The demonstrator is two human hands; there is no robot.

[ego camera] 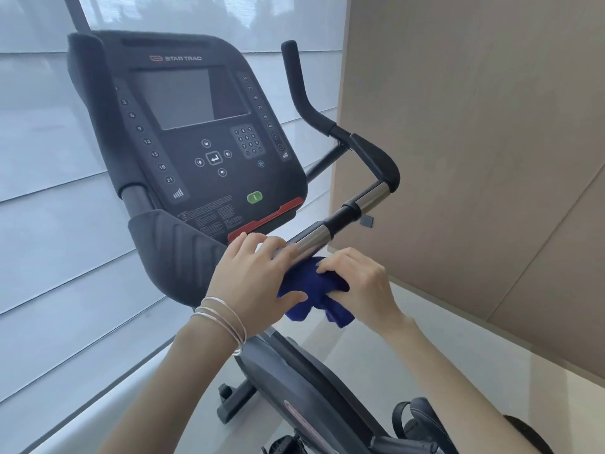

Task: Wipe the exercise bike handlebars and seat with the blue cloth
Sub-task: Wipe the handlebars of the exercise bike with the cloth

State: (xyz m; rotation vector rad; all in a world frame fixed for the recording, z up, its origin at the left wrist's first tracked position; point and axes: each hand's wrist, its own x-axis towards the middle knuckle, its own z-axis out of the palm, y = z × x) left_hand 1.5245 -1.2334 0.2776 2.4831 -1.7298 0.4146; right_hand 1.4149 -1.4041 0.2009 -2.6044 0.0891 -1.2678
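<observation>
The right hand clutched the crumpled dark-blue cloth against the chrome-and-black tubular handlebar; beside it, the left hand gripped the bar's near end.

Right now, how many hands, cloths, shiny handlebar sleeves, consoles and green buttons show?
Hands: 2, left hand and right hand
Blue cloth: 1
Shiny sleeves on the handlebar: 2
Console: 1
Green button: 1
Total: 7
</observation>
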